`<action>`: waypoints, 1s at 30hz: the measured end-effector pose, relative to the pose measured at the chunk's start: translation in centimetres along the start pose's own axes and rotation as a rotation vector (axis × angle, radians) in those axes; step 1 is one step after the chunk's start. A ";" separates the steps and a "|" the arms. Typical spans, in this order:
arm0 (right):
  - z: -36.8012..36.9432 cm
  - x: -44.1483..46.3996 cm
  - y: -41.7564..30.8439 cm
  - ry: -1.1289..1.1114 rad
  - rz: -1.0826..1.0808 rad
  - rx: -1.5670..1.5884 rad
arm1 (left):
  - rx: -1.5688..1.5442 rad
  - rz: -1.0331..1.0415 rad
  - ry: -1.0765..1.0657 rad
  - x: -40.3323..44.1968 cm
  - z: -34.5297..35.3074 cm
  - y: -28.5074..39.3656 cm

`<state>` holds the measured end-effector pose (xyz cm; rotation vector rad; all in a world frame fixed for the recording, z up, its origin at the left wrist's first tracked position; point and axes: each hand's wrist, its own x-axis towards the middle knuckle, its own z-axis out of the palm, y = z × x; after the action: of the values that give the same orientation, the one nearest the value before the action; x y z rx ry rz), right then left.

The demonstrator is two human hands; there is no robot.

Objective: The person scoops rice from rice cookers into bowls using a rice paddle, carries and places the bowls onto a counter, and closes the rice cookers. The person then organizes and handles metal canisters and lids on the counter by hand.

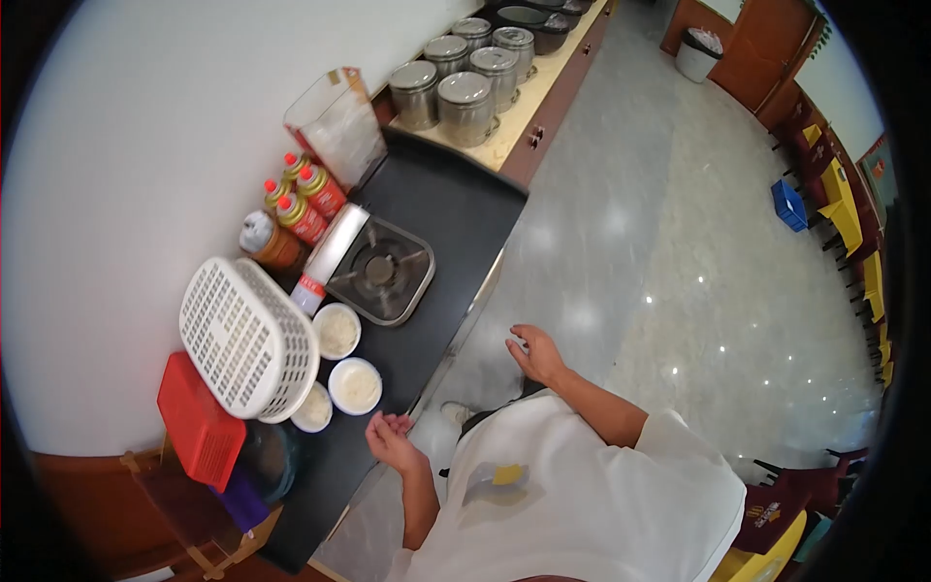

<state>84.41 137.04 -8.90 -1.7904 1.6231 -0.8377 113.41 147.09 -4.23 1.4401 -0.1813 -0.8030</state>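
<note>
My left hand (390, 442) is at the edge of the black counter (310, 500), just below the nearest bowl. Its fingers are loosely bent and apart, and no object shows in them. My right hand (535, 355) hangs in the air over the floor, away from the counter, open with thumb and fingers apart. Three white bowls of what looks like cooked rice stand close together: a front bowl (355, 386), a back bowl (337, 331) and a left bowl (312, 409). A white plastic basket (238, 335) lies tipped on its side against them.
Behind the bowls sits a portable gas stove (381, 270), beside several gas canisters (301, 218) and a clear bin (339, 131). Lidded metal pots (467, 107) line the far cabinet. A red basket (199, 419) is at the left. A blue crate (789, 205) stands on the right.
</note>
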 end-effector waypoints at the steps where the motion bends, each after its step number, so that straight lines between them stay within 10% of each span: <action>1: -1.5 0.4 1.6 -0.029 0.091 0.029 | 0.022 0.052 -0.032 -1.4 2.0 -0.6; 30: -26.4 8.9 34.7 0.397 0.952 0.131 | 0.612 -0.422 -1.330 -12.1 61.5 -15.7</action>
<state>42.63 124.79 -18.08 -0.5995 2.2807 -0.8061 63.81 105.65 -4.22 1.2640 -1.2396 -2.1054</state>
